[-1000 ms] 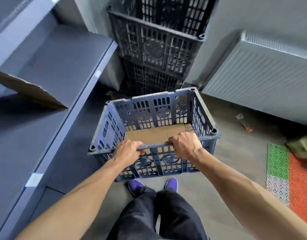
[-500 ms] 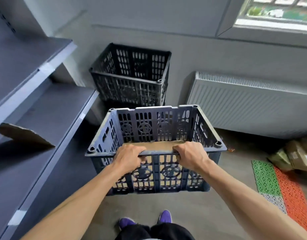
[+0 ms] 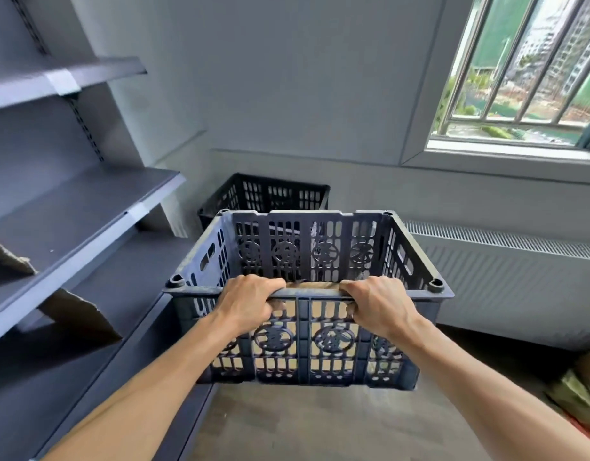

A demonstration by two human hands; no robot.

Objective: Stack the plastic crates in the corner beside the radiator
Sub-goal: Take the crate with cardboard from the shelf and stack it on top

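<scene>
— Both hands are wrapped tight on the near rim of the blue crate (image 3: 307, 257). My left hand (image 3: 250, 302) grips left of the middle and my right hand (image 3: 378, 306) grips right of the middle. The fingers curl over the top edge, and the thumbs are tucked under it.

— Is the crate on the floor?

— No. I hold it up in the air, out in front of me, and it sits about level. I can see the floor (image 3: 320, 427) under it.

— What is inside it?

— A brown cardboard sheet (image 3: 320, 312) shows through the holes in the near wall. A bit of it peeks over the rim between my hands.

— Where do the other crates stand?

— A black crate (image 3: 270, 191) stands behind the blue one, in the corner. Only its top part shows over the far wall of mine. I cannot tell how many are under it.

— And the radiator?

— The white radiator (image 3: 506, 274) runs along the wall to the right, just beside the black crate. A window (image 3: 526, 68) with bars is above it.

— What is on the left?

— Grey shelves (image 3: 71, 221) stand on the left. Torn cardboard scraps (image 3: 84, 314) lie on them. At the bottom right, some greenish bags (image 3: 576, 394) lie on the floor.
</scene>
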